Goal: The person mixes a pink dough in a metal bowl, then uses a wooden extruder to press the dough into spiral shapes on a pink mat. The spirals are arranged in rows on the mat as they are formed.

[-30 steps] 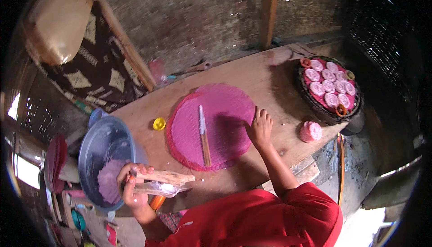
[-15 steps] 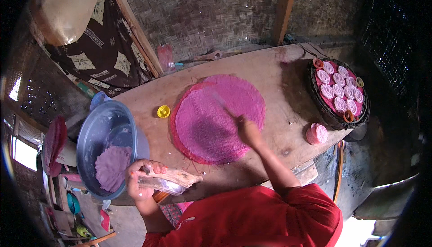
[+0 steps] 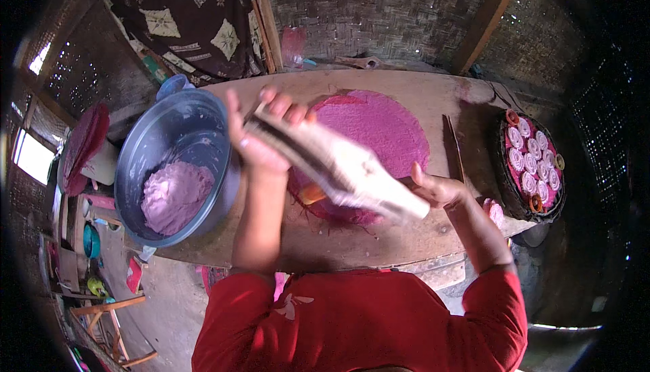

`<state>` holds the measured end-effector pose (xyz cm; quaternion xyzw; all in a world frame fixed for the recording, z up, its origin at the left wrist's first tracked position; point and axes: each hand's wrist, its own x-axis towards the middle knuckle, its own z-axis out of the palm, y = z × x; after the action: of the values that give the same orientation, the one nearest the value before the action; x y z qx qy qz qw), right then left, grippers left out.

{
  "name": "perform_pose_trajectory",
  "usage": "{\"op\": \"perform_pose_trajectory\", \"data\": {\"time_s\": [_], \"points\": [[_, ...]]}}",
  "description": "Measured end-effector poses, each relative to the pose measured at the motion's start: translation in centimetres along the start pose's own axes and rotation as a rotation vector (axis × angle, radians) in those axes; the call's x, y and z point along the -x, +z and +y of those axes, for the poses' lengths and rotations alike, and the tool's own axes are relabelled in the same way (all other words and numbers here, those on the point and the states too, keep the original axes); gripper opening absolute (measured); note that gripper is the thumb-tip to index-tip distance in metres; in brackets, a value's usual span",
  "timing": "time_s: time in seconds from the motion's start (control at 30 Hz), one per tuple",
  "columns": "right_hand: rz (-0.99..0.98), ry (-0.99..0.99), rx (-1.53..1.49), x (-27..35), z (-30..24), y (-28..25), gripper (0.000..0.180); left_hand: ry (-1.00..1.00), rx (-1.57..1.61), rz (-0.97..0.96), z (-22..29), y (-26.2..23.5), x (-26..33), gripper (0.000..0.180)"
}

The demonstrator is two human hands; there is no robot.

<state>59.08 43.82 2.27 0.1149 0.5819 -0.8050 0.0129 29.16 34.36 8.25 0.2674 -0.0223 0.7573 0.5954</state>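
Head view: we grip a pale rolling pin (image 3: 335,165) at both ends, left hand (image 3: 261,135) and right hand (image 3: 437,189) clamped, long axis ten-to-four above the pink dough sheet (image 3: 386,125).

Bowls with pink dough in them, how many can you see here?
1: the grey bowl at the left end of the wooden table, beside the left hand. Others may be hidden outside the view.

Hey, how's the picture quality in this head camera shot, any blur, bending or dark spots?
Head view: the rolling pin is motion-smeared between both hands; the wooden table edge bows from the fisheye; corners fall to black; daylight glares through the window at the left.
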Motion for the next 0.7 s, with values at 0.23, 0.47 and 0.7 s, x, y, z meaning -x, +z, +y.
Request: {"op": "perform_pose_trajectory", "data": {"time_s": [0.23, 0.47, 0.7], "points": [[0.177, 0.407, 0.076, -2.4, -3.3, 0.0, 0.078, 0.049, 0.140, 0.137, -3.8, -11.7, -1.6, 0.051], [0.315, 0.603, 0.422, -4.6, -2.4, 0.6, 0.078, 0.162, 0.266, 0.216, -5.8, -19.2, 1.4, 0.041], [0.213, 0.583, 0.437, -4.1, -4.5, 1.1, 0.078, 0.186, 0.306, 0.184, -5.0, -16.6, 0.5, 0.048]]}}
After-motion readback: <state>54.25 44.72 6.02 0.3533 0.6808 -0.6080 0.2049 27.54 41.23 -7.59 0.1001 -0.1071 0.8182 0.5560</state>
